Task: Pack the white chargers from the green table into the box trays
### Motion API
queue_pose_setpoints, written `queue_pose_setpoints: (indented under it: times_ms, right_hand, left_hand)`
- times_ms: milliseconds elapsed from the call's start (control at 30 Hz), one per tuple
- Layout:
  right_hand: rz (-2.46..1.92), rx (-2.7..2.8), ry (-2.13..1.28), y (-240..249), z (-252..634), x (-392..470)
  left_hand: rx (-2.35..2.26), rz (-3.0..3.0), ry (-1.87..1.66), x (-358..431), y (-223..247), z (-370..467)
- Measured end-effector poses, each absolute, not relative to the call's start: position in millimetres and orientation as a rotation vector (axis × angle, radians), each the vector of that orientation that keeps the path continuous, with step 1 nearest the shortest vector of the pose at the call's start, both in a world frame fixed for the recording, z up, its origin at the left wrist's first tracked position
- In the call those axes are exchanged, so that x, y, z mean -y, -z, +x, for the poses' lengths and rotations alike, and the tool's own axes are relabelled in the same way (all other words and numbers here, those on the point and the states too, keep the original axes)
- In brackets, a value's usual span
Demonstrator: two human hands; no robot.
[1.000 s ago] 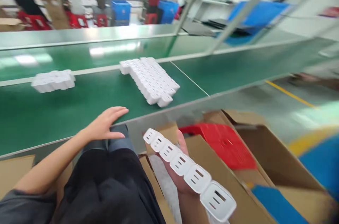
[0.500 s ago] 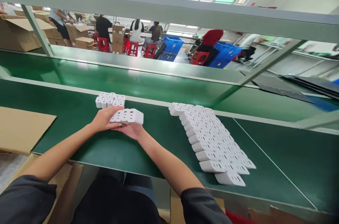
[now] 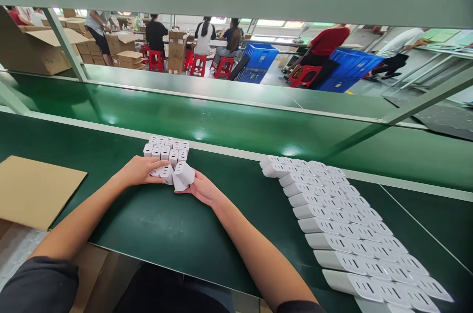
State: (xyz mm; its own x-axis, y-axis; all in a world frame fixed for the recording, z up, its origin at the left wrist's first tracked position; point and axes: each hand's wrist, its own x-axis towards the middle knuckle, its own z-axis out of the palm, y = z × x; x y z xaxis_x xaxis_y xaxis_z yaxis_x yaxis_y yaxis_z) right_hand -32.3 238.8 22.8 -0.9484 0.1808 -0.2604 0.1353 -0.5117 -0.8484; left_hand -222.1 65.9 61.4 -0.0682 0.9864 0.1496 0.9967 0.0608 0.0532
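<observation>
Several white blocks with dark slots stand in a small cluster point(image 3: 165, 151) near the back edge of the green work surface. My left hand point(image 3: 139, 171) is closed around white blocks point(image 3: 162, 173) at the near side of that cluster. To its right, my right hand point(image 3: 202, 188) grips white blocks point(image 3: 184, 173), one of them tilted against another. Part of its fingers is hidden behind them. A large slanting group of similar white blocks point(image 3: 343, 214) stands in rows on the right.
A flat cardboard sheet point(image 3: 39, 190) lies at the left. A pale rail point(image 3: 236, 151) runs behind the blocks, and a slanted metal post point(image 3: 424, 93) rises at the right. Beyond are seated people, red stools, blue crates point(image 3: 260, 56) and cardboard boxes.
The blocks held together between my hands are now down beside the small cluster, with some tilted in my right hand. The camera view has shifted, moving the scene within the picture.
</observation>
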Motion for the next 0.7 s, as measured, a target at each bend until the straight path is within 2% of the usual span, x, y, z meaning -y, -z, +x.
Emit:
queue_pose_setpoints:
  times_ms: [233,467,700]
  right_hand:
    - [-0.425,1.388,-2.623,-23,-32,-240]
    - [-0.257,1.397,-2.736,-29,-28,-237]
    - [-0.269,1.38,-2.738,-21,-27,-235]
  left_hand:
    - [2.242,-2.035,0.098,-64,-68,-234]
    - [1.957,-2.034,0.467,-59,-84,-204]
    - [1.94,-2.179,0.616,-71,-63,-179]
